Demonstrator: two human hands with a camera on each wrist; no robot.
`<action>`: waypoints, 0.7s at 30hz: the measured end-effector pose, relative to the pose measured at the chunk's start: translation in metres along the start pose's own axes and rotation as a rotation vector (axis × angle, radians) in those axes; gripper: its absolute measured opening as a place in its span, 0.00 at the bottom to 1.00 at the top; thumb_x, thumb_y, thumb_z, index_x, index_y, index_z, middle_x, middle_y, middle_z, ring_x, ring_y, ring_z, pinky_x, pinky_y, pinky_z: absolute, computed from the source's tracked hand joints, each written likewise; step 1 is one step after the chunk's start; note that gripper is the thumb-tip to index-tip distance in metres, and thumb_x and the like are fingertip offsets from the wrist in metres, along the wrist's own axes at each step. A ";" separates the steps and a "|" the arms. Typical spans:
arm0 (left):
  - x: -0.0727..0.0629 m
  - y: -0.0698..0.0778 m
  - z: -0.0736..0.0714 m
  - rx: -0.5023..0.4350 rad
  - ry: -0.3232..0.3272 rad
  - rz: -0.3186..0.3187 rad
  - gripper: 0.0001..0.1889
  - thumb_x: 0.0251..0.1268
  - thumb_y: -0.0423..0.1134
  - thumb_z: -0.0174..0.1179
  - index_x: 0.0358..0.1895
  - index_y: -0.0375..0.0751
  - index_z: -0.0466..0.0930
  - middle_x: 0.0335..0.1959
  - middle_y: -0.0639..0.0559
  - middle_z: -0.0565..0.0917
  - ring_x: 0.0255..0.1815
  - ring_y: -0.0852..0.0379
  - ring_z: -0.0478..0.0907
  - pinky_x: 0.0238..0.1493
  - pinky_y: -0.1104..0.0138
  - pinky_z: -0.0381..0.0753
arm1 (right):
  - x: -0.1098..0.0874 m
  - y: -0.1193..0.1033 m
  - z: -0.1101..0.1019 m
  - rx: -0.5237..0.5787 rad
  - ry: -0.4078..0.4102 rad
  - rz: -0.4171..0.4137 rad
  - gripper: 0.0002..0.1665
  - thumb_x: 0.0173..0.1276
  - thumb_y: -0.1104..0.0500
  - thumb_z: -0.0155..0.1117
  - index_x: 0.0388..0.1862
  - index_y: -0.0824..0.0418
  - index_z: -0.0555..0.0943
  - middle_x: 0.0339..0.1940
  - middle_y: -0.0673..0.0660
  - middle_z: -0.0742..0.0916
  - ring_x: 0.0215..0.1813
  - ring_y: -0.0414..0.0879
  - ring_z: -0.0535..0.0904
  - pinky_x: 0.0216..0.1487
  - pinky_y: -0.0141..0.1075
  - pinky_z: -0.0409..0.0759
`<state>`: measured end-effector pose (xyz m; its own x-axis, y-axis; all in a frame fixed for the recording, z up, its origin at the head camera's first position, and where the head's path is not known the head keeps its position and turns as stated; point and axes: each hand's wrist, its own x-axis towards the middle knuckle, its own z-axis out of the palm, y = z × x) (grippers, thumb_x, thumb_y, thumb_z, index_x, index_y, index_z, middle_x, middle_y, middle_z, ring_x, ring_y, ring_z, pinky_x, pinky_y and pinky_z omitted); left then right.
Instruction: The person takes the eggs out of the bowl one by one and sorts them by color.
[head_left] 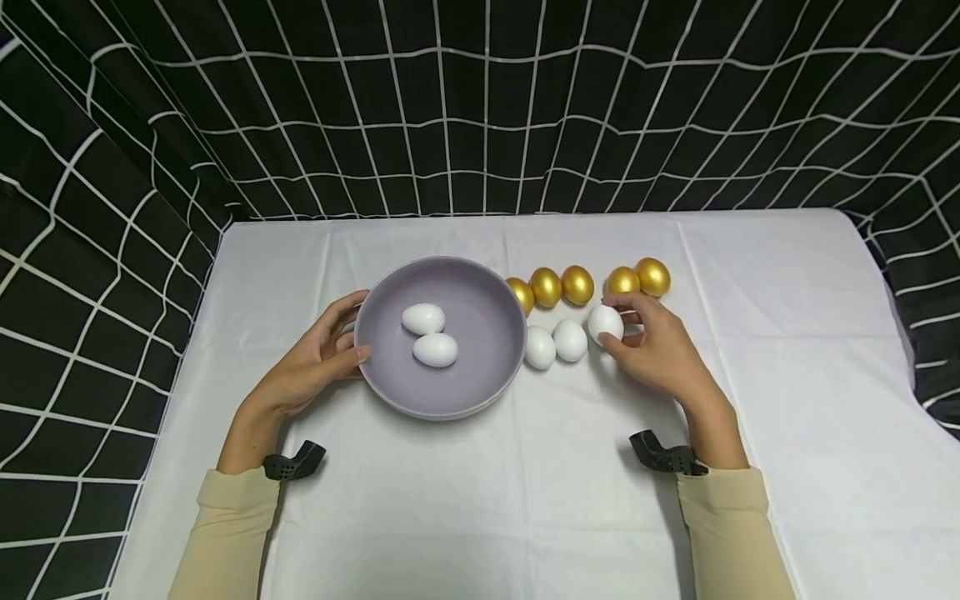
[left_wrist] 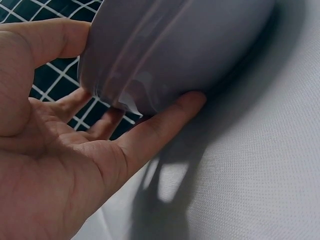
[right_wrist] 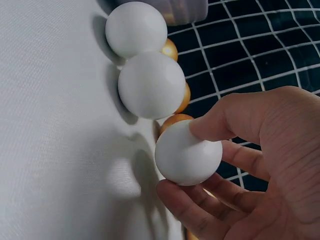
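A mauve bowl (head_left: 480,392) sits left of the table's middle with two white eggs (head_left: 435,350) inside. My left hand (head_left: 318,358) grips its left side, thumb at the rim and fingers against the outer wall; the left wrist view shows the fingertips under the bowl's curved side (left_wrist: 200,40). With thumb and fingers, my right hand (head_left: 656,346) holds a white egg (head_left: 604,323), which the right wrist view shows just off the cloth. Two more white eggs (head_left: 570,340) lie between that hand and the bowl.
Behind the white eggs runs a row of several gold eggs (head_left: 577,285), two of them (head_left: 652,277) beyond my right hand. White cloth (head_left: 450,508) covers the table. A black curtain with a white grid (head_left: 465,108) hangs at the back and sides.
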<state>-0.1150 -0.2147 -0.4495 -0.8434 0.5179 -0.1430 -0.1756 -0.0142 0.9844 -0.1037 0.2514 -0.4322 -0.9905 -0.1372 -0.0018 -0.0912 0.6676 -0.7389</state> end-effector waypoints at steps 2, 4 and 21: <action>0.000 0.000 0.000 0.000 0.000 0.001 0.42 0.76 0.25 0.56 0.86 0.49 0.46 0.84 0.41 0.55 0.72 0.57 0.74 0.58 0.61 0.88 | 0.000 0.000 0.001 -0.003 -0.004 -0.011 0.29 0.69 0.67 0.72 0.67 0.69 0.76 0.62 0.69 0.83 0.56 0.63 0.85 0.58 0.54 0.87; 0.000 -0.001 0.000 0.000 0.000 0.004 0.42 0.76 0.25 0.56 0.86 0.49 0.47 0.84 0.41 0.55 0.72 0.57 0.74 0.58 0.61 0.88 | -0.001 0.001 0.002 -0.013 -0.010 -0.012 0.29 0.69 0.66 0.72 0.67 0.68 0.76 0.62 0.68 0.83 0.56 0.62 0.85 0.58 0.54 0.87; 0.000 0.000 0.000 -0.002 0.000 0.006 0.42 0.76 0.25 0.56 0.86 0.49 0.47 0.84 0.41 0.56 0.72 0.56 0.74 0.57 0.60 0.88 | -0.002 0.000 0.002 -0.101 -0.060 0.018 0.27 0.70 0.62 0.70 0.66 0.65 0.77 0.59 0.66 0.83 0.56 0.60 0.83 0.56 0.53 0.84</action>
<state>-0.1149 -0.2152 -0.4491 -0.8444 0.5179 -0.1370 -0.1713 -0.0187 0.9850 -0.1017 0.2501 -0.4330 -0.9844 -0.1662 -0.0570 -0.0863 0.7399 -0.6671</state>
